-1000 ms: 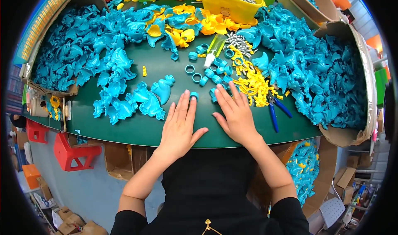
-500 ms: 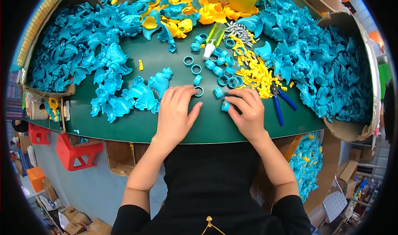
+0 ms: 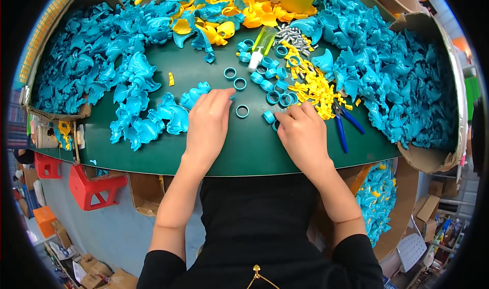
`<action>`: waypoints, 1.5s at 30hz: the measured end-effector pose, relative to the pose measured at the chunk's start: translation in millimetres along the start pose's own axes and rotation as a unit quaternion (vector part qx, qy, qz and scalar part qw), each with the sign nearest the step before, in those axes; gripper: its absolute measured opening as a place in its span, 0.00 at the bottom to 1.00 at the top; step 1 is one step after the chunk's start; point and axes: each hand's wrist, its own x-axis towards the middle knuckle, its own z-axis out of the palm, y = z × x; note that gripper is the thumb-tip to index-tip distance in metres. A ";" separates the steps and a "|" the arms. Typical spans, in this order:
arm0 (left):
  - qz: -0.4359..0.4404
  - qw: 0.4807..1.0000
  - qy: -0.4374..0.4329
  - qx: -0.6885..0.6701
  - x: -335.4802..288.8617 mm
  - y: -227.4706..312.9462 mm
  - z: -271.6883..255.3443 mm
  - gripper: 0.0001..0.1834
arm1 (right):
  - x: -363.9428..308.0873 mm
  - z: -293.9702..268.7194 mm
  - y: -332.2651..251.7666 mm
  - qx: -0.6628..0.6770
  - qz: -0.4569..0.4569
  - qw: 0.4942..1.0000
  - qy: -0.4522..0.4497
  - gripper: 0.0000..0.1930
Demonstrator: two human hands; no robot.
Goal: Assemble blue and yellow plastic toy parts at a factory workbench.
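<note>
The left hand (image 3: pixel 208 123) was palm down over the table (image 3: pixel 249 151), fingers together and slightly bent. It partly covered one teal figure (image 3: pixel 195 93); a teal sliver (image 3: pixel 233 97) showed at its fingertips, too small to identify. Whether this hand was grasping anything could not be told. The right hand (image 3: pixel 304 133) was curled, with its fingertips over a half-hidden ring (image 3: pixel 275 126); its grip on that ring could not be confirmed. One upright ring (image 3: pixel 268 117) stood just beside those fingertips.

Between the hands, one ring (image 3: pixel 242 117) lay flat, fully visible. Two more flat rings lay farther off, near each other. At least ten others formed a cluster on the far right; overlap prevented an exact count.

One bottle (image 3: pixel 263 45) of green liquid lay among them, beside metal pins (image 3: pixel 295 38) and small yellow pieces (image 3: pixel 321 99), both too numerous to count. One pair of pliers (image 3: pixel 341 134) with two blue handles lay right of the right hand. Teal shells (image 3: pixel 86 60) were heaped left and right, uncountable. One yellow tub (image 3: pixel 288 0) was cut off at the far edge.
</note>
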 end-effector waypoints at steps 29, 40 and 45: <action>0.101 0.994 -0.015 0.031 -37.4 -0.8 0.9 0.14 | 23.4 11.5 18.4 0.061 -0.020 0.995 0.071 0.12; 0.099 0.986 -0.061 0.123 -9.1 -8.9 -14.1 0.22 | 28.3 16.6 11.7 0.088 -0.089 0.991 0.037 0.08; 0.092 0.989 -0.092 0.076 -7.6 -5.0 -13.8 0.23 | 59.0 12.9 20.1 0.114 -0.081 0.990 0.034 0.09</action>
